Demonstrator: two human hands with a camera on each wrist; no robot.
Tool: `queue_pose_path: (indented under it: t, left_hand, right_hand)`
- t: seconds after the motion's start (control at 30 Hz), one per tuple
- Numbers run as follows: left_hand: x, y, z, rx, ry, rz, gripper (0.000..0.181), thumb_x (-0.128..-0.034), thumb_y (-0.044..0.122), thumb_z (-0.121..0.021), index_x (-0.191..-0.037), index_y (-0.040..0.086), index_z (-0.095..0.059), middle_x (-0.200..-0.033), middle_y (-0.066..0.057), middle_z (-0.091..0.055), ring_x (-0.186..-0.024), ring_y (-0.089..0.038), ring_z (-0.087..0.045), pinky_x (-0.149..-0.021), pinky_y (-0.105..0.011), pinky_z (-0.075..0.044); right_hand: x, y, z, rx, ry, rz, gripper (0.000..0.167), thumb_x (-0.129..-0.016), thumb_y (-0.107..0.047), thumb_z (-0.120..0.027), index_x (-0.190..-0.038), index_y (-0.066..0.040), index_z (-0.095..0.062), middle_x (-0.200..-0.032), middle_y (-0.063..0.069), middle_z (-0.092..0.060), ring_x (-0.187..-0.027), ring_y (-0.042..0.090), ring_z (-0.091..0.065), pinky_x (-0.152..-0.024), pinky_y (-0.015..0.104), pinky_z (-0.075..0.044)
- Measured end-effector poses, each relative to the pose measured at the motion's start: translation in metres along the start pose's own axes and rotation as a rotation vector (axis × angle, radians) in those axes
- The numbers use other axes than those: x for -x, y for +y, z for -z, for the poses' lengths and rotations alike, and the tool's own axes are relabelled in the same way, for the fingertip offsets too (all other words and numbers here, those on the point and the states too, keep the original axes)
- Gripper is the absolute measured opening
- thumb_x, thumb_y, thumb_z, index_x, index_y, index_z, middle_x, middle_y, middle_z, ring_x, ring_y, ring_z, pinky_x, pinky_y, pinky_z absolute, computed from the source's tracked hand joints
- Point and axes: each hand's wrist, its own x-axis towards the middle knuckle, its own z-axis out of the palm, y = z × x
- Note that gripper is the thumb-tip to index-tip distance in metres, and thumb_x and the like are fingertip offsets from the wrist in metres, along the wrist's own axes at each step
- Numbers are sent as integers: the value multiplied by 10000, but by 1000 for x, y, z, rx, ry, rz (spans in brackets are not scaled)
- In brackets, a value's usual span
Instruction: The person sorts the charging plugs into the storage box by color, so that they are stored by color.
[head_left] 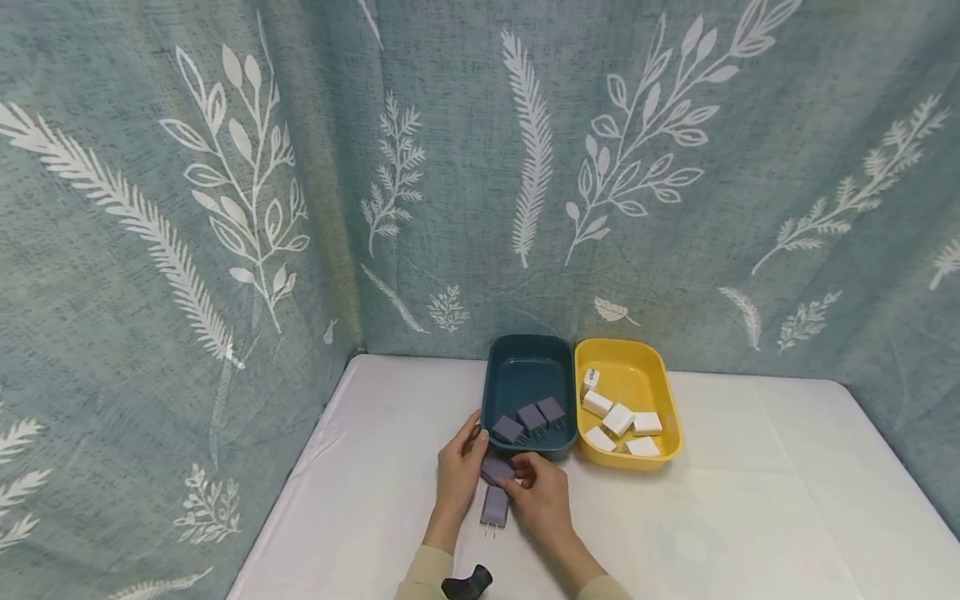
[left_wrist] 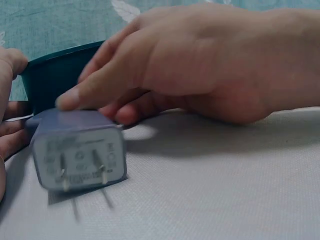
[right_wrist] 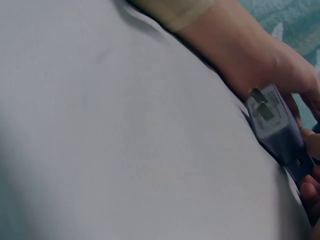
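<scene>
Two purple wall chargers are on the white cloth in front of the dark teal tray (head_left: pixel 528 372). My right hand (head_left: pixel 542 493) pinches the farther charger (head_left: pixel 497 469) between thumb and fingers, close to the tray's front wall. The nearer charger (head_left: pixel 495 507) lies with its two metal prongs towards me; its printed face (left_wrist: pixel 80 155) fills the front of the left wrist view. My left hand (head_left: pixel 459 468) is at the tray's front left corner, thumb and fingertips against the outside. In the right wrist view the left hand (right_wrist: pixel 270 65) shows behind a purple charger (right_wrist: pixel 275 125).
Three purple chargers (head_left: pixel 532 418) lie at the near end inside the teal tray. Against its right side stands a yellow tray (head_left: pixel 633 357) with several white chargers (head_left: pixel 618 419). A patterned curtain (head_left: pixel 480 167) hangs behind the white tablecloth (head_left: pixel 750 483).
</scene>
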Motion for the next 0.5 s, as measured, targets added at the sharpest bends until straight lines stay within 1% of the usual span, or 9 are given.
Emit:
queue_pose_path:
  t: [0.1,0.17,0.2,0.27,0.4,0.5]
  left_hand:
    - [-1,0,3,-13,20,-7,385,-972,231,-598,-1356,202,-591,-1233,-90,-687,-1131,-212,-653,-925,-197,-534]
    - [-1,1,4,-9,22,-5,384,-970,230,-601,-1353,210,-594,-1244,-83,-682,-1138,-205,-650,-933,-194,-529]
    - [-1,1,4,-12,20,-14,387,-971,229,-599,-1356,198,-591,-1249,-94,-679,-1142,-216,-648,-937,-204,-531]
    - [-1,0,3,0,12,-1,391,-965,236,-609,-1355,209,-592,-1262,-84,-673,-1153,-208,-642,-944,-192,-523]
    - [-1,-2,0,9,-1,7,401,-964,243,-612,-1362,198,-587,-1263,-89,-672,-1155,-203,-637,-946,-182,-516]
    - [-1,-2,-3,7,0,4,404,-966,243,-610,-1365,194,-583,-1258,-91,-675,-1151,-205,-639,-949,-192,-518]
  right_hand:
    - [0,1,4,6,-21,-1,292,-716,-139,-852,-962,-83,-704,-856,22,-727,-741,73,-638,-611,169,-528]
    - [0,1,6,25,-30,0,299,-724,-153,-848,-981,-103,-702,-880,1,-724,-756,56,-629,-622,157,-523]
    - [1,2,7,38,-27,9,300,-726,-154,-846,-984,-109,-701,-886,-8,-721,-758,50,-621,-625,158,-519]
    - [3,3,9,73,-7,38,301,-722,-151,-847,-983,-114,-702,-893,-19,-718,-766,55,-613,-641,181,-525]
    - [8,7,14,135,29,98,341,-700,-105,-842,-1005,-119,-691,-954,-18,-716,-868,118,-651,-771,293,-569]
    - [10,9,16,154,13,106,417,-688,-75,-833,-1067,-127,-665,-1040,-9,-700,-985,154,-657,-878,356,-563]
